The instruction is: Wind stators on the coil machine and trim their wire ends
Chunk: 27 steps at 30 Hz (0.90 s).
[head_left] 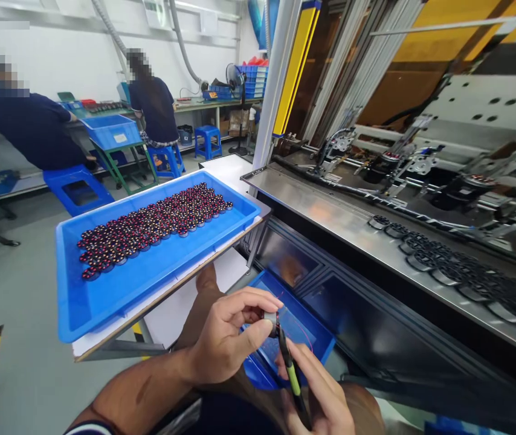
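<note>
Between thumb and fingers, my left hand (233,329) pinches a small round metal-rimmed part (270,322), held on edge above my lap. My right hand (315,386) is closed around a hand tool with black and green handles (293,379), which looks like wire cutters. Its dark jaws are up against the side of the round part; whether they grip anything there cannot be made out. Below both hands a blue bin (303,320) holds thin red wire bits. To the left, a large blue tray (158,275) carries many small round parts with red and copper-coloured spots (149,226).
On my right, a metal machine ledge (312,199) bears rows of black round parts (448,263), with fixtures (389,166) behind. A yellow-fronted post (296,69) rises between tray and machine. Two people sit on blue stools (79,187) at a bench beyond the tray.
</note>
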Available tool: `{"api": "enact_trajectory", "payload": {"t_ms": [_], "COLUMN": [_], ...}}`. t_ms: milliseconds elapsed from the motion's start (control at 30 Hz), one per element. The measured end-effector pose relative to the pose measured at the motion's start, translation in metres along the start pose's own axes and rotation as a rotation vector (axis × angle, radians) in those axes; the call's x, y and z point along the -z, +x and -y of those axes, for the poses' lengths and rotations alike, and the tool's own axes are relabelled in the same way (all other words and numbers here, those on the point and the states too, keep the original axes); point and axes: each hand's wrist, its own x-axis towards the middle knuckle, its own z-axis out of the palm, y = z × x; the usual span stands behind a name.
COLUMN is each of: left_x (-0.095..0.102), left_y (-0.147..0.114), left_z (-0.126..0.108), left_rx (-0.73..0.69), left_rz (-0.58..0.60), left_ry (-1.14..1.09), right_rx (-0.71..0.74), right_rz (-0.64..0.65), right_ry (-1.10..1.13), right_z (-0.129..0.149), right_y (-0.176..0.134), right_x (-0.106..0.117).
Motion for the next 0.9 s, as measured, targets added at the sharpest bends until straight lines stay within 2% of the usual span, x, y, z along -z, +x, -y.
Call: {"api": "enact_trajectory", "payload": {"t_ms": [200, 433, 600, 900], "left_x": [-0.001, 0.002, 0.004, 0.007], "left_y": [-0.002, -0.003, -0.004, -0.004], "left_z": [0.001, 0.003, 0.001, 0.002], "left_rx": [0.02, -0.005, -0.033, -0.015], "left_rz": [0.014, 0.016, 0.038, 0.053], "left_ry": [0.01, 0.006, 0.027, 0.092], "right_rx": [0.114, 0.037, 0.056, 0.054], "right_rz": [-0.041, 0.003, -0.038, -0.042], "right_ry": [-0.071, -0.034, 0.015, -0.044], "right_z": [-0.005, 0.003, 0.009, -0.004], "right_y": [-0.001, 0.005, 0.013, 0.001], "right_x": [0.0, -0.005, -0.007, -0.006]}}
